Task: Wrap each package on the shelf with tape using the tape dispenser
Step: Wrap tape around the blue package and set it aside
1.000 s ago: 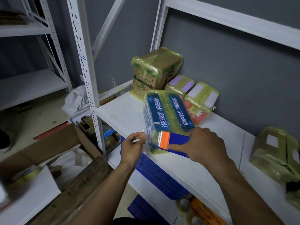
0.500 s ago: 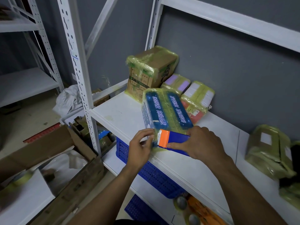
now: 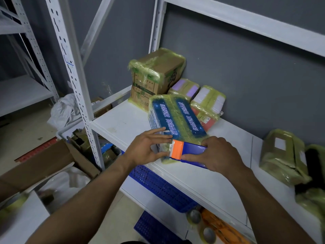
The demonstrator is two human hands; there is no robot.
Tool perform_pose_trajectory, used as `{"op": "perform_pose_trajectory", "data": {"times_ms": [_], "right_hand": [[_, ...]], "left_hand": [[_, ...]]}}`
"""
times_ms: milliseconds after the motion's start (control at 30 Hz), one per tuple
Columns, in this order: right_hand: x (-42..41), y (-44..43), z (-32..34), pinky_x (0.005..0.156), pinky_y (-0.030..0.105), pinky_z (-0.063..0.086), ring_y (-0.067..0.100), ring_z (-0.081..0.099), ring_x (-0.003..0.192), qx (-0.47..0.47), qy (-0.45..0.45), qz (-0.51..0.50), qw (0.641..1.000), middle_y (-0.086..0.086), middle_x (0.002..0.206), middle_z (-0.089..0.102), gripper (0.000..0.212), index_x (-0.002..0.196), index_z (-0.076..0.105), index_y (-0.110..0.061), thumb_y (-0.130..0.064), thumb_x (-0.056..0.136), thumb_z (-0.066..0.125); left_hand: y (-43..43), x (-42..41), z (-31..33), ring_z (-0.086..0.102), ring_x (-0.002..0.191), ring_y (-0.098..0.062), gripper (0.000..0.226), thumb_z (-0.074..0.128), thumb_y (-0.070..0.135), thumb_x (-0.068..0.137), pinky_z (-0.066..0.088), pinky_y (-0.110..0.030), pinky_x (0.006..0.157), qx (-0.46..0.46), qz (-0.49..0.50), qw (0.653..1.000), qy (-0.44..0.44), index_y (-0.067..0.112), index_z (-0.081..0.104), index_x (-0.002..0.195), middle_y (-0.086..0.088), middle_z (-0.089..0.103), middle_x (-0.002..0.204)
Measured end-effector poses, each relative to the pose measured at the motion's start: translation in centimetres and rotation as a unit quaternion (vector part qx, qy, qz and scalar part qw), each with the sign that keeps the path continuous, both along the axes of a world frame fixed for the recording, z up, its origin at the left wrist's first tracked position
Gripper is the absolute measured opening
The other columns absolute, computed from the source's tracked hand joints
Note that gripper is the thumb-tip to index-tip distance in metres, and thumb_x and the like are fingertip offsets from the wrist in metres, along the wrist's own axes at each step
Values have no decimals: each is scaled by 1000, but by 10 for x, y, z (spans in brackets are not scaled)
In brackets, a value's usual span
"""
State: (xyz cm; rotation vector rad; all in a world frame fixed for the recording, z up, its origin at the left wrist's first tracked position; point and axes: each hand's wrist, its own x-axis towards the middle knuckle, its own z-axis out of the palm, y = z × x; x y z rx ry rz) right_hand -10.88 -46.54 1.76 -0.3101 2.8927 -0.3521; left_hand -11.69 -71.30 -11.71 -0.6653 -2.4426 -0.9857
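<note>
A blue package (image 3: 175, 118) with white lettering, covered in yellowish tape, lies on the white shelf (image 3: 123, 124) near its front edge. My right hand (image 3: 216, 154) grips a blue tape dispenser (image 3: 191, 152) with an orange blade end, held against the package's near end. My left hand (image 3: 147, 148) presses on the package's near left corner, fingers stretched over the top and thumb underneath at the front.
Behind stand a taped cardboard box (image 3: 154, 76) and two small taped packages (image 3: 205, 104). More wrapped packages (image 3: 284, 155) lie at the right. A blue crate (image 3: 163, 189) sits on the lower shelf, tape rolls (image 3: 193, 217) below, an open carton (image 3: 44, 166) on the floor left.
My left hand moved right from beside the package and now presses on its near left corner. My right hand keeps the dispenser at the package's near end.
</note>
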Motion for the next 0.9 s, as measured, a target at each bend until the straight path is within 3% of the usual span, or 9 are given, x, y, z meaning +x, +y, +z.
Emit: {"op": "perform_pose_trajectory", "data": {"times_ms": [167,333,467,600,767,833,900], "right_hand": [[-4,5,1,81,30,56,13,64,90,-22,-11,-7,1000,-13,98,61,83,104,53,-34,-93,46,59],[-1,8,6,73,25,51,12,64,88,-31,-8,-5,999,-17,96,59,81,108,54,-36,-91,49,64],[0,19,18,59,19,43,5,58,72,8,1,-7,1000,-22,80,52,66,95,53,-33,-86,58,71],[-3,26,25,69,25,52,10,61,76,63,17,-11,998,-18,84,54,79,103,55,-30,-90,54,66],[-5,22,29,62,25,46,5,58,70,71,2,4,997,-16,79,55,76,93,55,-27,-89,52,72],[-8,18,28,64,25,49,5,59,73,70,-3,4,998,-14,81,55,77,95,55,-26,-88,52,75],[-11,13,28,69,27,54,7,60,76,72,-15,5,997,-13,85,57,82,99,54,-26,-89,49,74]], "left_hand": [[1,-10,1,45,137,-7,43,70,50,84,33,-14,111,12,-37,999,18,17,73,111,7,68,130],[-1,-8,0,45,136,-8,46,72,50,84,33,-13,110,28,-60,998,20,12,73,109,4,70,125],[-15,-2,-2,46,139,-8,42,77,46,83,43,-24,110,45,-57,997,8,13,73,110,7,68,130],[-21,11,2,44,142,-7,42,82,37,81,47,-34,109,27,-43,999,-8,16,70,115,10,65,134],[-15,34,3,36,145,-8,53,67,38,94,43,-28,112,32,-55,998,-16,22,54,143,9,53,145],[-16,37,2,34,146,-12,51,61,35,99,39,-23,114,8,-68,998,-2,21,52,147,2,55,142],[-17,38,0,30,150,-15,47,57,37,102,44,-26,109,-23,-58,998,-1,26,54,147,3,54,142]]}}
